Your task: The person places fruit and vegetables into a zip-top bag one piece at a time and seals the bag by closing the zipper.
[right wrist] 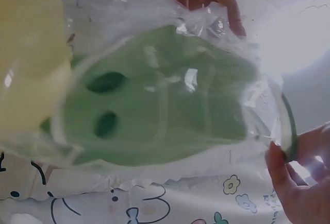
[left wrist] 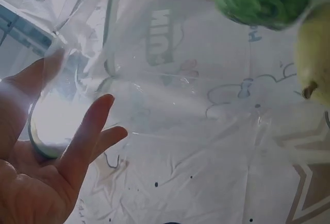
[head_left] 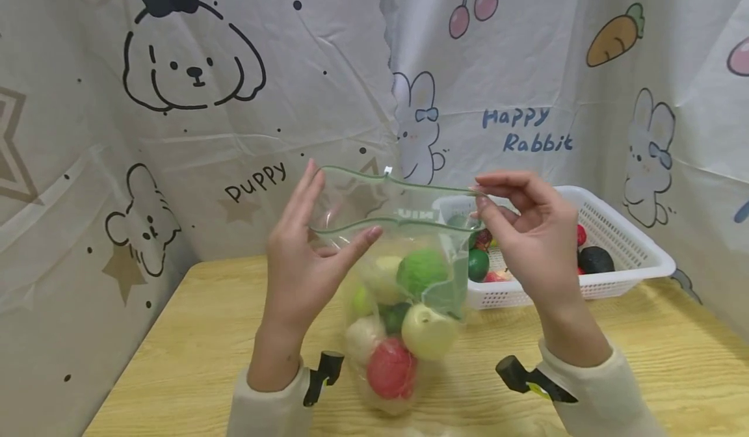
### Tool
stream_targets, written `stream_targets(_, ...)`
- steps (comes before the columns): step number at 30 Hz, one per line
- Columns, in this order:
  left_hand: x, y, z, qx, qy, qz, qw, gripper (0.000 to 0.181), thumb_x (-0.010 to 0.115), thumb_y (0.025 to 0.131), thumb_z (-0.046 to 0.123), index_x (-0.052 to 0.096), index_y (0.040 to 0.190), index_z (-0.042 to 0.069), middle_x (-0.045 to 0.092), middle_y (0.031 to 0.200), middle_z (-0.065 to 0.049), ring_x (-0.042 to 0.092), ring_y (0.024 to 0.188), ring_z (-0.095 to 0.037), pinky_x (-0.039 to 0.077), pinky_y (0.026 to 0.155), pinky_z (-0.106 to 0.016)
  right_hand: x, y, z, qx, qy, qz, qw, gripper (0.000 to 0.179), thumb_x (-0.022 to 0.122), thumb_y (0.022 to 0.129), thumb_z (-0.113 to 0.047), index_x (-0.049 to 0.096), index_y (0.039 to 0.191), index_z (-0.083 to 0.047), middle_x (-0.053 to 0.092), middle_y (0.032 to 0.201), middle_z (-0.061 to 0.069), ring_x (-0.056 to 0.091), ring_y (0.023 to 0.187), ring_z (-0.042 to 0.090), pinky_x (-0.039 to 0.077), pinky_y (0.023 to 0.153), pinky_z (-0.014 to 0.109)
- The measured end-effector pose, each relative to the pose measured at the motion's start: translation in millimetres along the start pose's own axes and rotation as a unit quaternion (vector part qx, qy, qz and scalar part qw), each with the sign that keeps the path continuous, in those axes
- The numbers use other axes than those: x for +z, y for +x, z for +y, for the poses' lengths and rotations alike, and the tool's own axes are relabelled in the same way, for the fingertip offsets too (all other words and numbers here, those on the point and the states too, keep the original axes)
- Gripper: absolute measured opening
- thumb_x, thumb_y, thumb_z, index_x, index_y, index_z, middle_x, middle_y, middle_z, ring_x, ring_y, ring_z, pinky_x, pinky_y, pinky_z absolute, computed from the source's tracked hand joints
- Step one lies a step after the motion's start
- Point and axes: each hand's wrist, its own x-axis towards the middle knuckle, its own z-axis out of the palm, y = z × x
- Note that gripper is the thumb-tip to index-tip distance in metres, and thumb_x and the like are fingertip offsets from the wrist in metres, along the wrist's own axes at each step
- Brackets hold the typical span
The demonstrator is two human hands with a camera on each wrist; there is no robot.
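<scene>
A clear zip bag (head_left: 374, 245) with a green-edged mouth hangs between both hands, its mouth spread wide. Inside lie a green cabbage-like item (head_left: 422, 272), a pale yellow pear (head_left: 429, 331), a red round item (head_left: 392, 369) and several other toy-like pieces. At the bag's left end, my left hand (head_left: 304, 255) touches the mouth with long, straight fingers, its thumb along the near edge. My right hand (head_left: 529, 229) pinches the right corner of the mouth between thumb and fingertips. Up close, the right wrist view shows a green printed panel (right wrist: 201, 95) on the bag.
Behind the right hand, a white perforated basket (head_left: 638, 264) holds more pieces, among them a dark oval one (head_left: 595, 259) and a green one (head_left: 478, 265). Both stand on a wood-grain table (head_left: 193, 359). A printed cloth (head_left: 328, 99) closes off the back and sides.
</scene>
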Motion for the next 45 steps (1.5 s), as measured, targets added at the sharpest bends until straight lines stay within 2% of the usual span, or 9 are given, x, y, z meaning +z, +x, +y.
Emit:
stream_targets(3,-0.5,0.1,2.4,-0.017,-0.004,-0.045,0.9988,0.092,0.086,0.083,0.031,0.037,0.157,0.008,0.025,0.165,0.012,0.063,0.06,-0.011,0.058,0.052,-0.025,-2,-0.3,-3,-0.003,0.015,0.004,0.9999,0.026,0.064,0.086,0.022,0.066,0.11,0.012,0.068,0.11,0.016,0.069,0.102,0.021,0.06,0.081,0.022)
stream_targets(7,-4.9,0.2,1.8,-0.045,0.013,-0.101,0.9937,0.093,0.085,0.084,0.036,0.036,0.158,0.01,0.023,0.166,0.011,0.072,0.088,-0.013,0.059,0.055,-0.026,-4,0.9,-9,0.085,-0.036,-0.054,0.9943,0.028,0.067,0.091,0.012,0.062,0.118,0.009,0.064,0.119,0.012,0.066,0.108,0.02,0.06,0.081,0.022)
stream_targets(12,-6.4,-0.4,2.1,-0.058,0.017,-0.084,0.9946,0.098,0.087,0.081,0.038,0.034,0.159,0.01,0.022,0.166,0.014,0.063,0.07,-0.013,0.059,0.054,-0.026,-13,4.0,-17,0.207,-0.229,-0.171,0.9358,0.041,0.068,0.099,-0.027,0.059,0.133,-0.006,0.062,0.129,0.009,0.063,0.117,0.025,0.056,0.095,0.037)
stream_targets(16,-0.8,0.7,-0.1,-0.056,0.007,-0.072,0.9958,0.099,0.087,0.08,0.039,0.034,0.159,0.01,0.023,0.165,0.015,0.042,0.05,-0.016,0.058,0.052,-0.027,-18,6.5,-15,0.217,-0.306,-0.196,0.9058,0.029,0.064,0.102,-0.031,0.069,0.112,-0.004,0.071,0.092,0.008,0.067,0.084,0.022,0.055,0.072,0.033)
stream_targets(26,-13.8,3.3,-16.1,-0.042,-0.02,0.044,0.998,0.088,0.085,0.085,0.024,0.037,0.157,0.009,0.028,0.164,0.013,0.072,0.096,-0.007,0.053,0.052,-0.017,40,45.7,-25,0.01,-0.222,-0.111,0.9688,0.013,0.062,0.1,-0.006,0.067,0.092,0.002,0.064,0.074,0.009,0.065,0.058,0.013,0.058,0.053,0.023)
stream_targets(32,-20.3,5.8,-19.4,-0.091,0.057,-0.049,0.9931,0.093,0.084,0.084,0.041,0.038,0.156,0.006,0.028,0.165,0.002,0.057,0.07,-0.016,0.057,0.083,-0.03,48,48.7,-23,0.033,-0.219,-0.166,0.961,0.01,0.06,0.099,0.0,0.067,0.093,0.004,0.066,0.076,0.011,0.065,0.061,0.011,0.058,0.057,0.022)
stream_targets(36,-19.8,6.8,-21.0,-0.117,0.073,-0.065,0.9883,0.096,0.084,0.084,0.043,0.035,0.157,0.004,0.025,0.166,-0.004,0.052,0.132,-0.027,0.034,0.119,-0.042,44,45.7,-15,0.075,-0.215,-0.167,0.9592,0.011,0.059,0.101,-0.004,0.067,0.099,0.004,0.07,0.081,0.014,0.069,0.066,0.01,0.061,0.064,0.023)
stream_targets(43,-13.6,6.4,-15.0,-0.088,0.04,0.008,0.9953,0.098,0.086,0.081,0.041,0.036,0.157,0.006,0.025,0.166,0.006,0.059,0.062,-0.011,0.056,0.054,-0.025,31,41.9,-5,0.094,-0.207,-0.103,0.9684,0.019,0.057,0.104,-0.01,0.068,0.105,0.006,0.07,0.089,0.017,0.069,0.068,0.007,0.062,0.065,0.024)
stream_targets(45,-12.7,6.1,-13.3,-0.072,0.053,0.004,0.996,0.098,0.086,0.08,0.041,0.037,0.157,0.005,0.026,0.166,0.003,0.068,0.077,-0.013,0.061,0.073,-0.027,27,39.0,-2,0.107,-0.215,-0.107,0.9649,0.021,0.059,0.103,-0.013,0.068,0.106,0.005,0.07,0.089,0.017,0.07,0.068,0.008,0.062,0.063,0.024)
